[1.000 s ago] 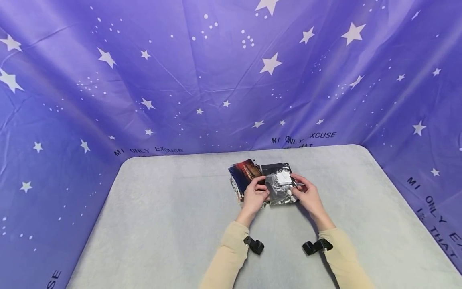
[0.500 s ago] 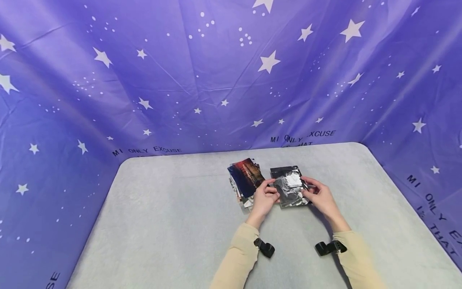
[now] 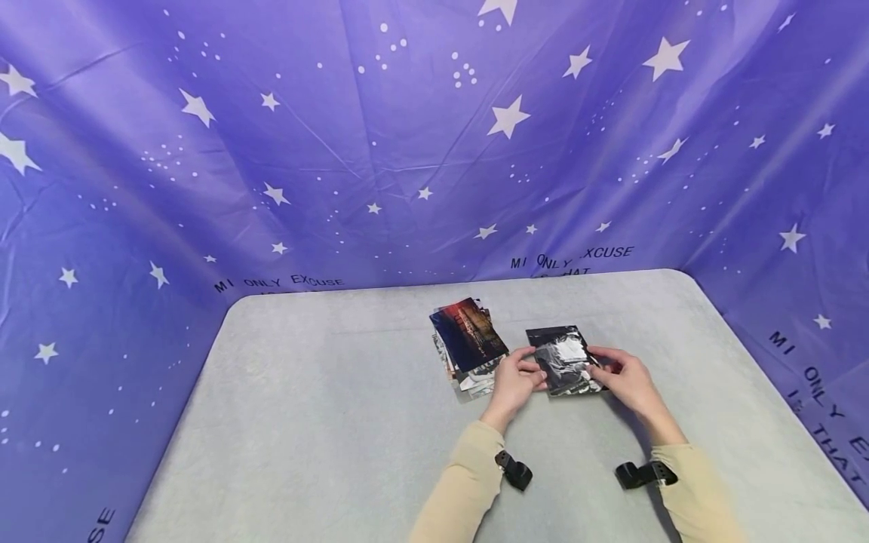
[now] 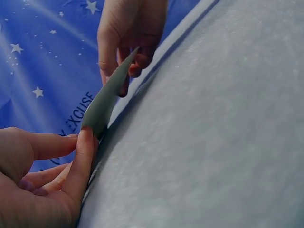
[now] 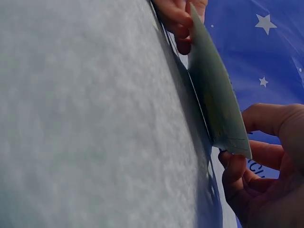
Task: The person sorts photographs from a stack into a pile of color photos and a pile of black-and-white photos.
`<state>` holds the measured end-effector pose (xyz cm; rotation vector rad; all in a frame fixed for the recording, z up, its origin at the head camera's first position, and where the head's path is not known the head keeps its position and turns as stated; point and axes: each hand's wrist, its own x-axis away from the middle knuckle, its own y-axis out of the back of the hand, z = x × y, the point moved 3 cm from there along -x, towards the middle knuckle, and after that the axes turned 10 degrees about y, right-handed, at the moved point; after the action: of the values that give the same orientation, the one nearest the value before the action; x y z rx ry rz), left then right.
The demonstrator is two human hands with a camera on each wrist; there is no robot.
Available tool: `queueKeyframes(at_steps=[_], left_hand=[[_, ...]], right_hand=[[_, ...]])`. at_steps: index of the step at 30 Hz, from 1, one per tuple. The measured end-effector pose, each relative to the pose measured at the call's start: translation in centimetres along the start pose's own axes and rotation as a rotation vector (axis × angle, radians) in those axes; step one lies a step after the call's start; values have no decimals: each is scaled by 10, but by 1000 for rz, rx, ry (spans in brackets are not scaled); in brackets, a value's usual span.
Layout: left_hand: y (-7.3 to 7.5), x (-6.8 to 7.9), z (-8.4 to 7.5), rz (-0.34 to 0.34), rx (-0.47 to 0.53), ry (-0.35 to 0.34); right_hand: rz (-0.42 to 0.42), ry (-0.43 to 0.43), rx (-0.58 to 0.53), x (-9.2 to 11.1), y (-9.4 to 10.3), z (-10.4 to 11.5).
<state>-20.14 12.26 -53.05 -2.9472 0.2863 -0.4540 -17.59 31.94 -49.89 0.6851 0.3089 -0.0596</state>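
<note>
My left hand point(image 3: 512, 383) pinches the left edge of a glossy black-and-white picture card point(image 3: 562, 363), and my right hand point(image 3: 630, 383) grips its right edge. Glare whitens the middle of the card; whether others lie under it is hard to tell. Both wrist views show the card's pale underside point(image 5: 218, 99), tilted and slightly bowed, near the tabletop. Left of the hands lies an untidy pile of picture cards point(image 3: 468, 335), a dark blue and red one on top. My left fingers are close to the pile's lower right corner.
The cards are on a grey table point(image 3: 305, 422) with rounded far corners. A purple star-patterned cloth point(image 3: 407, 136) hangs behind it and along both sides. Each wrist carries a black camera mount point(image 3: 645, 473).
Both hands have moved right and a little toward me with the black-and-white card. A gap has opened between it and the pile, whose top card now shows fully. The pile stays in place.
</note>
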Motion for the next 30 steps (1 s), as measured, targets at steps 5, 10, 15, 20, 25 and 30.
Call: queueKeyframes(at_steps=[5, 10, 15, 20, 25, 30], left_hand=[[-4, 0, 2, -23, -150, -26], [-6, 2, -2, -54, -318, -44], [-8, 3, -4, -70, -364, -40], [-7, 4, -5, -90, -426, -35], [-5, 4, -7, -81, -467, -52], [-3, 5, -7, -59, -456, -46]], right_hand=[[32, 2, 43, 1, 5, -2], [55, 6, 67, 2, 5, -3], [65, 28, 112, 1, 3, -3], [85, 32, 145, -1, 3, -1], [91, 37, 158, -2, 2, -1], [88, 47, 156, -2, 0, -4]])
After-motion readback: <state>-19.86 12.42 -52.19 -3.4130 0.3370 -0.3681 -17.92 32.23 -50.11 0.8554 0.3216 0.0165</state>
